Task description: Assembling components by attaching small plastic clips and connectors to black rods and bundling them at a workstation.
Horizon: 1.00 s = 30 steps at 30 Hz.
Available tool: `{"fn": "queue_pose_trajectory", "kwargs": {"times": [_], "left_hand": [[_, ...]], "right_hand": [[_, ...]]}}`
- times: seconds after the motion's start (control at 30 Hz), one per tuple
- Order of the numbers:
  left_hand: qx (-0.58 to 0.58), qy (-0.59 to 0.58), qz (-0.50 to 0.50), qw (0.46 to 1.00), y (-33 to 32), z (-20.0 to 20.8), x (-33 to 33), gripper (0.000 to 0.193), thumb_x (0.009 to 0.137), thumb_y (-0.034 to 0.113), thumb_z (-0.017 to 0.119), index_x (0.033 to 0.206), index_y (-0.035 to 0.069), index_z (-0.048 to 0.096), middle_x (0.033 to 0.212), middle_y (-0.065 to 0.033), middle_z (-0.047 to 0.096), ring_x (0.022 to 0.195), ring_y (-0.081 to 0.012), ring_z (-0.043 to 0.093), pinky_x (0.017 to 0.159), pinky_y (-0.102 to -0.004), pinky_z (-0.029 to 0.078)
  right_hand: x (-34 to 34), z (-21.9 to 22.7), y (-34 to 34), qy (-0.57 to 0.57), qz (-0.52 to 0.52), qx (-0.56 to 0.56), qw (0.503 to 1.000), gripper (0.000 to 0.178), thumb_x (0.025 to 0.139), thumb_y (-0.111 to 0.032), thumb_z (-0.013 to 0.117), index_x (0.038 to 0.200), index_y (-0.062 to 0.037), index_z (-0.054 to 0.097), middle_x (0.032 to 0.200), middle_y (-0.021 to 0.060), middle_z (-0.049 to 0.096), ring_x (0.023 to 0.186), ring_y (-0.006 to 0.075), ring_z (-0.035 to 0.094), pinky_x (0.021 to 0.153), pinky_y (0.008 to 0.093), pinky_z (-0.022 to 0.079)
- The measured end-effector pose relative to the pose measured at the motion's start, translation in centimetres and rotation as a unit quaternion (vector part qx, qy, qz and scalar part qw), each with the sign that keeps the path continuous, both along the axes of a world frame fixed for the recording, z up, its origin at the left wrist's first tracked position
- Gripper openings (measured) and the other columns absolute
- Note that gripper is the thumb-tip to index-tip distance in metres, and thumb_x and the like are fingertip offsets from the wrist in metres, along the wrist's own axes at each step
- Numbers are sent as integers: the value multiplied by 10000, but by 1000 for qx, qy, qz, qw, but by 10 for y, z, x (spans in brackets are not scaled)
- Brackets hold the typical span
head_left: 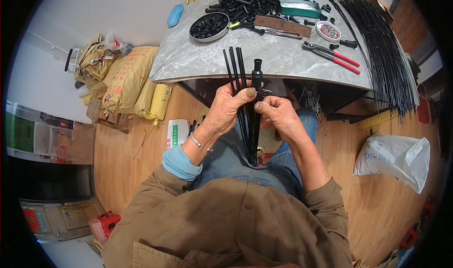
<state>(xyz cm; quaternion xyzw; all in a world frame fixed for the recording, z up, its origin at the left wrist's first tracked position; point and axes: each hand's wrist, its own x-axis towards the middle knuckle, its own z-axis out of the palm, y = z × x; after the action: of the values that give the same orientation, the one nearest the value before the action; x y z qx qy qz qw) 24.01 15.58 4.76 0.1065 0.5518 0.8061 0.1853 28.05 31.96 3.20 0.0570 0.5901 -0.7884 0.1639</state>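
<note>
Over my lap, my left hand (222, 110) is closed round several thin black rods (240, 63) and a thicker black tube (257, 74). The tube stands nearly upright, its flared, ringed top rising past my left thumb. Below the hands, the rods' lower ends run down between my legs. My right hand (283, 121) is on the tube's right side, thumb and forefinger pinched together against it. Thin silvery wire-like strands (267, 90) stick out just above those fingertips. What the right fingers grip is too small and hidden to make out.
On the grey marbled table (188, 60) are a heap of black plastic parts (250, 1), a round dish (209, 26) of black pieces, red-handled pincers (332, 58) and a small bowl (328, 31). Long black rods (382, 51) overhang its right edge. Sacks (132, 79) stand left; a white bag (391, 159) lies right.
</note>
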Motion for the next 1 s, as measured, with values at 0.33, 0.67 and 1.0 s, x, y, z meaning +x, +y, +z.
{"fn": "queue_pose_trajectory", "kwargs": {"times": [0.33,0.67,1.0], "left_hand": [[35,-31,-62,997,-4,4,-2,398,820,220,728,1127,1,603,1056,-65,648,915,-134,625,830,-283,504],[58,-39,-100,993,-7,7,2,395,823,263,723,1102,9,604,1045,-81,645,914,-159,629,830,-320,515],[-74,64,-20,995,18,18,21,396,954,351,532,1124,-1,590,996,-61,643,889,-109,594,796,-258,482]], "right_hand": [[3,5,11,26,11,26,999,288,794,-265,750,690,-86,550,656,-26,542,571,67,541,530,237,515],[1,7,10,-27,38,-48,998,331,713,-238,812,850,-79,556,737,-9,564,647,88,564,532,246,514],[1,16,0,27,-21,-137,990,606,729,-182,798,1250,-102,499,901,-29,589,824,72,548,688,192,414]]}}
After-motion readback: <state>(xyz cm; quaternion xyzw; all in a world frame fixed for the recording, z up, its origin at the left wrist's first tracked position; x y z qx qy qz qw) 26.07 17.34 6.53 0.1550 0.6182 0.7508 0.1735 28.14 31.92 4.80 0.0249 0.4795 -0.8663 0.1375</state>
